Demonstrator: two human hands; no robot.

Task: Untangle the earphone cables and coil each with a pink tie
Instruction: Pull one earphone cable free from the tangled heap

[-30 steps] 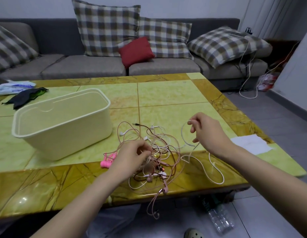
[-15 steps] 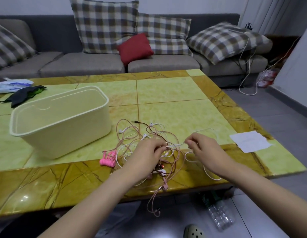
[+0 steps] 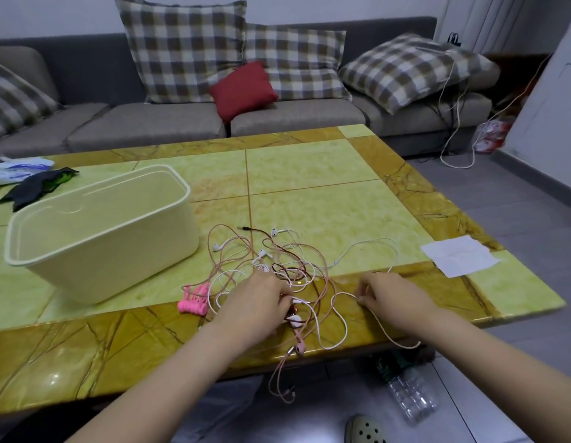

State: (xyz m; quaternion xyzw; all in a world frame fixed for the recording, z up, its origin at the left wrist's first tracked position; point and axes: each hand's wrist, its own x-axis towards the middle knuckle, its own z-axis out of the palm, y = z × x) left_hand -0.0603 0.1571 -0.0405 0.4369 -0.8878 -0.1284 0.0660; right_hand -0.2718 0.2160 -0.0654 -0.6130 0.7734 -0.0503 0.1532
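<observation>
A tangle of earphone cables (image 3: 287, 260), white, rose-pink and dark brown, lies near the table's front edge. One pink strand hangs over the edge toward the floor. My left hand (image 3: 258, 302) rests on the tangle's near side with its fingers closed in the wires. My right hand (image 3: 386, 295) lies to the right of the tangle and pinches a white cable (image 3: 367, 247) that loops away across the table. A bundle of pink ties (image 3: 194, 298) lies just left of my left hand.
A cream plastic tub (image 3: 98, 231) stands left of the tangle on the yellow marble table (image 3: 309, 174). A white paper (image 3: 459, 255) lies at the right edge, a black cloth (image 3: 38, 187) at the far left. A sofa with pillows is behind.
My right hand has come down from above the table to its surface, still holding the white cable. My left hand has shifted right, deeper into the tangle.
</observation>
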